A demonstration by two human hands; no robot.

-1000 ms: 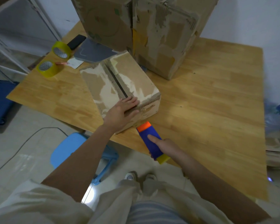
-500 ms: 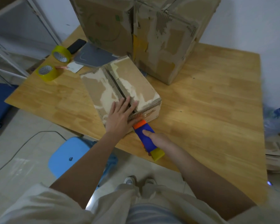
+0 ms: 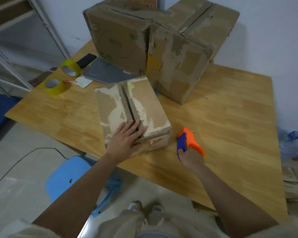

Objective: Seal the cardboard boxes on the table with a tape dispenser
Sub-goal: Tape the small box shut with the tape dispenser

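Wooden table under both my arms, with a white wall behind it. My left hand lies flat on the near end of the small box, fingers straight and slightly spread, their tips reaching the open gap between the two top flaps. That box sits at the table's near edge, its paper skin torn away in pale patches. To the right of those fingers, just beside the box's near right corner but apart from it, my right hand grips the tape dispenser; my fingers curl round its orange and blue body, whose nose points away from me. Beyond my left fingertips stand two big boxes, side by side and touching. Off to the left of my left hand lie two yellow tape rolls, a dark phone and a grey sheet. Below the table edge, by my left forearm, is a blue stool.
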